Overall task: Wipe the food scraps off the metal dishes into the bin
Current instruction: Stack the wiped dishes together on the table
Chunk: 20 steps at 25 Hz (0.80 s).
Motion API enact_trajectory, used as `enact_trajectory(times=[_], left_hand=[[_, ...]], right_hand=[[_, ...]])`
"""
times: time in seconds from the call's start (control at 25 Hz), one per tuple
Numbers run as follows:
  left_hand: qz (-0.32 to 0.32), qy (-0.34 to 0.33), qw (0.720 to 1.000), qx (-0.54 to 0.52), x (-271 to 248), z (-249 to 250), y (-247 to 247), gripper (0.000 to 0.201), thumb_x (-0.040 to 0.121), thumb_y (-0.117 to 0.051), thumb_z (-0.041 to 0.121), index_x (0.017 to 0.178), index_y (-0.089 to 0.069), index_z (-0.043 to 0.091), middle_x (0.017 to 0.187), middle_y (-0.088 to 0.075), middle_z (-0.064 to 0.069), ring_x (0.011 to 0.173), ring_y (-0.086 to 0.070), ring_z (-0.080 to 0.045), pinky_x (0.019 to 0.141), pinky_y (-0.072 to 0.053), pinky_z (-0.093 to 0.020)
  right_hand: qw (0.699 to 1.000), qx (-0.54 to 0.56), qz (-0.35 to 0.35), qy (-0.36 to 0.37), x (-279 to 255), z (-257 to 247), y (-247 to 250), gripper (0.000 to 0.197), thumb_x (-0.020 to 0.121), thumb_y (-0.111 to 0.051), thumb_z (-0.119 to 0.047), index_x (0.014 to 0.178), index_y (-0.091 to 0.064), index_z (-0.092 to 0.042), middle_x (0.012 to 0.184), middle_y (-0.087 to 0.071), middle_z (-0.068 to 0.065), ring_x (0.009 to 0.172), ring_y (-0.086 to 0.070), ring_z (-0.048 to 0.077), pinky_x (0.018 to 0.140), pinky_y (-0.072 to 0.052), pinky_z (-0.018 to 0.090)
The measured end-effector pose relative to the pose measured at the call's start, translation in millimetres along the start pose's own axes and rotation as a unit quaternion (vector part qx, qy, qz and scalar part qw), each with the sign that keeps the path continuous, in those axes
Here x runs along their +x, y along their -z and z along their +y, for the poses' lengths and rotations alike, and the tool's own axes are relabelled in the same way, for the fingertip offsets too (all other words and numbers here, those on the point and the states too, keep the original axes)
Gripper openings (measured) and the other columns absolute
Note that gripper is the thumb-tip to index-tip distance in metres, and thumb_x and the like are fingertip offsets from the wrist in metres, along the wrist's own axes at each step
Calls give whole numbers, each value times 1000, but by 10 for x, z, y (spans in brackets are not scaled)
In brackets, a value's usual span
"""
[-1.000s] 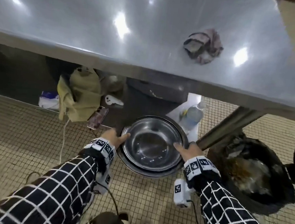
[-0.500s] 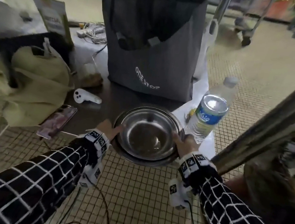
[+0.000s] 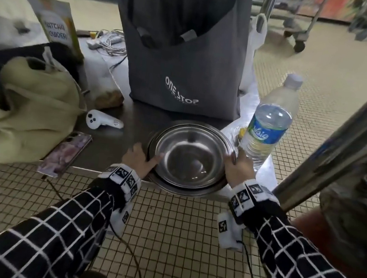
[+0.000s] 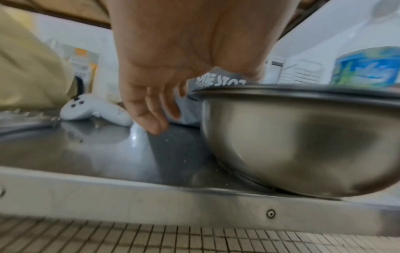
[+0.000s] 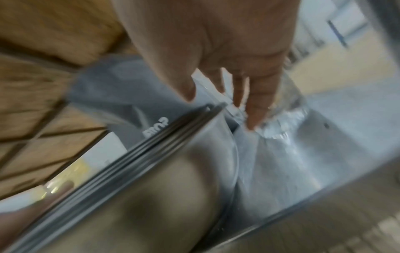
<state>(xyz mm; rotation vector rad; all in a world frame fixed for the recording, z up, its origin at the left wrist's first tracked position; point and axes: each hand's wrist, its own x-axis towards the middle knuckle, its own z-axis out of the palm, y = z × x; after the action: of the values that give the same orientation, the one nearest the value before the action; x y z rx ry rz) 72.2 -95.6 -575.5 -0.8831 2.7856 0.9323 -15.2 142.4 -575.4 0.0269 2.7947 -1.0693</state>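
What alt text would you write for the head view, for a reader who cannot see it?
Stacked metal bowls rest at the front edge of a steel shelf, the person's left hand and right hand at the rim on either side. A grey tote bag stands behind them and a water bottle to their right.

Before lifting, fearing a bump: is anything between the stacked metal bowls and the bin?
Yes: a steel table leg and a clear plastic water bottle stand between the stacked metal bowls and the dark bin.
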Motion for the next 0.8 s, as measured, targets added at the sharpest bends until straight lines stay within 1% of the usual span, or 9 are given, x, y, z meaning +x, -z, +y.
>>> enact_trajectory(times=[0.04,0.12,0.24,0.32,0.4,0.52,0.6,0.72,0.8], left_hand=[[-1,-45,997,57,-30,-19,17,95,83,-54,62,149,-13,7,152,-22,-18,139,-25,-35,108,-29,-45],[-48,-126,984,119,-78,-56,64,112,74,-60,68,151,0,13,159,-1,-11,145,-4,-32,115,-18,-48],[-123,-171,966,152,-103,-142,56,134,57,-64,76,151,8,14,159,14,-8,146,13,-26,119,-8,-49],[-137,-182,961,156,-101,-214,-10,137,52,-59,78,150,12,16,157,21,-7,145,18,-24,119,-3,-45],[-132,-193,962,142,-64,-262,-45,140,45,-51,81,150,13,16,157,24,-7,144,20,-23,118,0,-42],[-136,-209,957,148,51,-256,-17,142,42,-40,89,150,14,16,157,23,-7,144,19,-22,117,1,-41],[-130,-214,953,170,152,-212,1,133,52,-43,85,150,13,15,157,21,-8,145,16,-23,119,-1,-42],[-103,-215,954,184,266,-141,13,112,75,-54,68,151,9,15,159,15,-7,146,12,-23,118,-5,-44],[-78,-184,959,200,307,-119,-35,101,81,-50,66,152,3,18,160,12,-4,146,12,-27,117,-6,-48]], right_hand=[[997,-76,-21,22,-83,3,3,63,95,-38,-50,149,-16,-25,149,-28,14,135,-32,39,110,-28,51],[969,-216,-73,94,-285,-8,12,79,87,-27,-69,149,7,-33,158,-2,7,144,-8,37,113,-18,59],[926,-288,-172,173,-466,66,-57,99,66,-14,-84,143,27,-37,155,26,4,143,22,26,117,-3,54],[919,-300,-171,192,-479,152,-111,98,59,-7,-86,136,33,-41,152,35,0,140,30,21,118,1,49],[923,-293,-140,205,-455,199,-150,92,62,-6,-85,134,34,-44,152,35,-3,140,29,19,118,2,45],[931,-266,-96,230,-400,238,-203,89,70,-10,-81,140,26,-40,154,29,-3,142,23,17,117,2,40],[938,-244,-78,234,-342,248,-222,89,74,-12,-78,145,20,-36,155,26,-4,143,21,15,116,3,38],[945,-239,-56,218,-229,259,-259,90,76,-7,-78,149,14,-30,157,19,-5,144,17,13,118,-1,38],[946,-254,-40,195,-136,243,-301,91,78,-6,-76,151,8,-24,159,14,-3,145,13,15,118,-7,39]])
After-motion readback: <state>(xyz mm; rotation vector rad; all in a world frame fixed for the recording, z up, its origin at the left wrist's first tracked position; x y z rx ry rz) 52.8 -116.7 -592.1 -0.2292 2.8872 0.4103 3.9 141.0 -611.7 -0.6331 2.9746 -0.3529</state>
